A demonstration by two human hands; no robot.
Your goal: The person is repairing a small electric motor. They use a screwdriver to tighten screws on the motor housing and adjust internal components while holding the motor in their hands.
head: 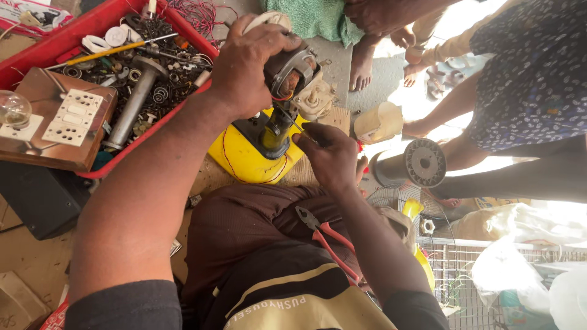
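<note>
My left hand (247,61) grips the top of a small electric motor (292,76) with copper windings, held upright on a yellow base (244,160). Just below the motor, my right hand (327,156) pinches a thin tool or wire, and its tip touches the motor's lower part. Red-handled pliers (324,238) lie across my lap.
A red tray (79,27) of springs, washers, a metal shaft and a yellow screwdriver sits at upper left. A wooden switchboard (58,119) with a bulb lies on it. Another person (526,79) sits at right, bare foot (362,67) nearby. A round fan part (424,162) and wire guard (458,275) lie at right.
</note>
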